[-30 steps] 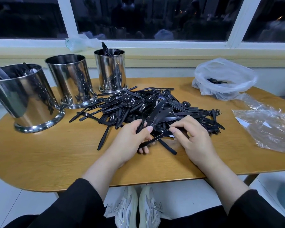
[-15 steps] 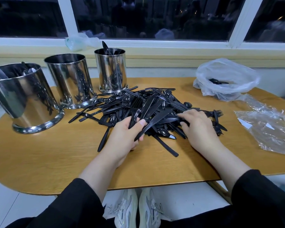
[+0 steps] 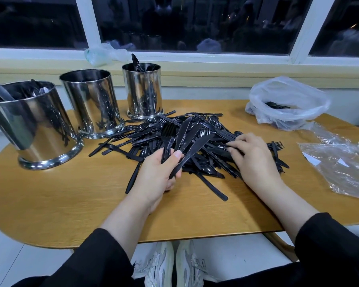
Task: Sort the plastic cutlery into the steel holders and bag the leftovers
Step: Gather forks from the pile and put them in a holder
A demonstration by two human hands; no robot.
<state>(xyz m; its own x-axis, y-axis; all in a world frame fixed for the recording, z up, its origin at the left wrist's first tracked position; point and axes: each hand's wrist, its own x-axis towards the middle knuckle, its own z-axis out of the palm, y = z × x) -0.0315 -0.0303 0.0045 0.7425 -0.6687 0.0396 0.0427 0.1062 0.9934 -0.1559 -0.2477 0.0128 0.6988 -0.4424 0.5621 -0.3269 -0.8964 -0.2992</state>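
Observation:
A heap of black plastic cutlery (image 3: 205, 139) covers the middle of the wooden table (image 3: 60, 193). My left hand (image 3: 157, 175) is closed around a fanned bunch of black knives and a fork (image 3: 184, 139), lifted just above the heap's near edge. My right hand (image 3: 251, 156) rests on the heap's right side, fingertips pinching at a piece there. Three steel holders stand at the left: a large one (image 3: 33, 125), a middle one (image 3: 91, 104) and a far one (image 3: 142, 90), the first and last with black cutlery showing inside.
A white plastic bag (image 3: 288, 102) holding a few black pieces sits at the back right. A crumpled clear bag (image 3: 340, 162) lies at the right edge. Another clear bag (image 3: 104, 52) rests on the window sill. My shoes (image 3: 174, 264) show below the table.
My left hand has raised its bunch of knives higher off the heap. My right hand has moved from the near edge up onto the right side of the pile.

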